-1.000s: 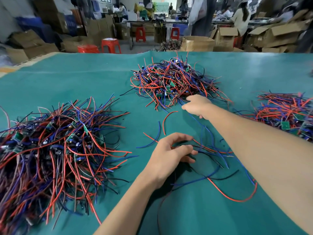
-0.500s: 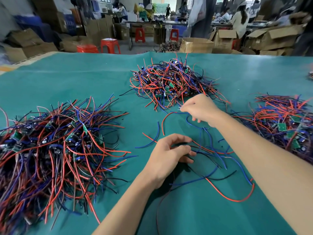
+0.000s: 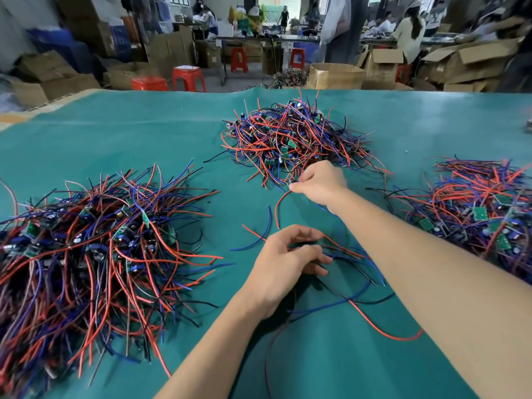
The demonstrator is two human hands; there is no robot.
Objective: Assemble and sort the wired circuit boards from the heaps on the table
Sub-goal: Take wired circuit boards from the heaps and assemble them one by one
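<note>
Beside the far heap [image 3: 290,139], right hand [image 3: 319,182] seemingly pinches red wire [image 3: 277,208].

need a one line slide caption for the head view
Right hand pinches a wired board at the far heap; left hand grips loose wires.

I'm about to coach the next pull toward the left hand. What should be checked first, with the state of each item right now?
1. Right hand pinches a wired piece at the near edge of the far heap: ok.
2. Piece free of that heap: cannot tell, its wires run among the heap's.
3. Left hand holds the near bundle: ok, fingers curled on it.
4. Green cloth bare between the hands: not ok, loose red and blue wires lie there.
5. Left heap and right heap apart from the pull path: ok.
</note>
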